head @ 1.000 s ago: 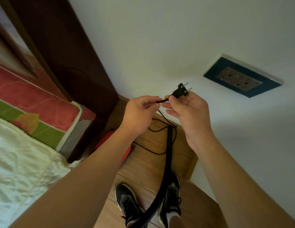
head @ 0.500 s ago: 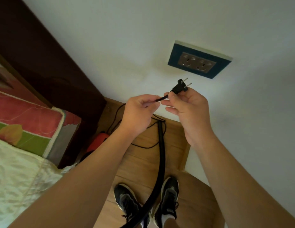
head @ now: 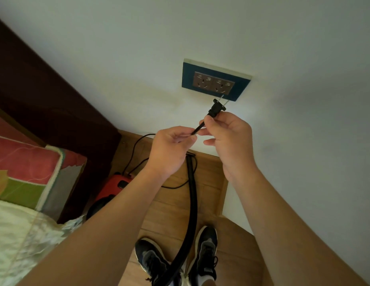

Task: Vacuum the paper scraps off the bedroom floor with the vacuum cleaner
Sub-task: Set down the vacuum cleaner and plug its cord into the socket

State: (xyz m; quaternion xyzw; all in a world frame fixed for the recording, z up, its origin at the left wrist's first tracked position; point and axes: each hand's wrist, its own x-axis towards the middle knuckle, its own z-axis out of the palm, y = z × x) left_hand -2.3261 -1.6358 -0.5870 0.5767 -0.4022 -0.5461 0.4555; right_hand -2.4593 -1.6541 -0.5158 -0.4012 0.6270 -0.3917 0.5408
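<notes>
Now the plug of the vacuum cleaner is pinched in the fingertips of the right hand, prongs aimed at the wall socket and just short of its lower edge. The left hand pinches the cord just behind the plug, steadying it. The red vacuum cleaner sits on the wooden floor beside the bed, its black hose running back between the person's shoes. No paper scraps are in view. Powering up looks like the step in hand; next, the prongs need lining up with matching slots and pushing straight in.
</notes>
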